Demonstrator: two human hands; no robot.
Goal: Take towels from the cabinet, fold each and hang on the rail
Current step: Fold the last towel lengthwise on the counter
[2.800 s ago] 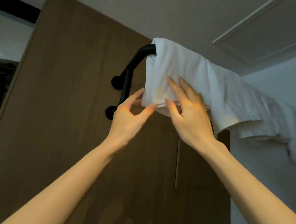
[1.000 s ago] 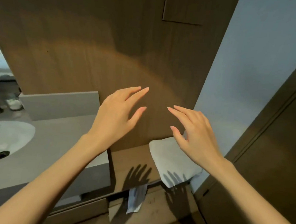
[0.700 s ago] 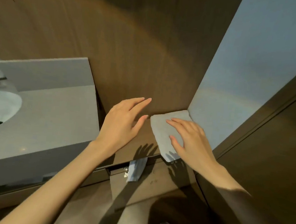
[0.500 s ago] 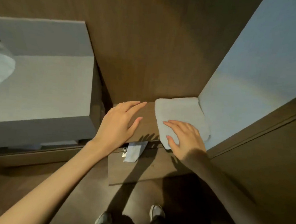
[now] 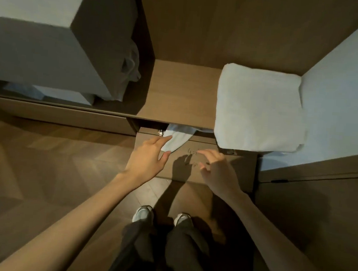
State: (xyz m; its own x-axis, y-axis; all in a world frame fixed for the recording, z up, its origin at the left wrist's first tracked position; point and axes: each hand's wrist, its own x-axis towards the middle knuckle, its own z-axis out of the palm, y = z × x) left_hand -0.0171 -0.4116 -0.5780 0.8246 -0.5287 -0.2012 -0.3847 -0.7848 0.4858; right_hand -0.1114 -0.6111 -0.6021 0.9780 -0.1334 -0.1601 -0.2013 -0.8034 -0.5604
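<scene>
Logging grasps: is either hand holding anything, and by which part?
Nothing is held. The left hand is open beside the cloth corner poking from the cabinet; the right hand is empty.

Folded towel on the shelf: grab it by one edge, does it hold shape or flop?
Probably flops: the folded towel has soft rounded edges and its front overhangs the shelf lip, so a one-edge grab would likely unfold it. Likely light for its bulk, looking like thick soft cloth. Unlikely to roll; it lies flat in layers.
</scene>
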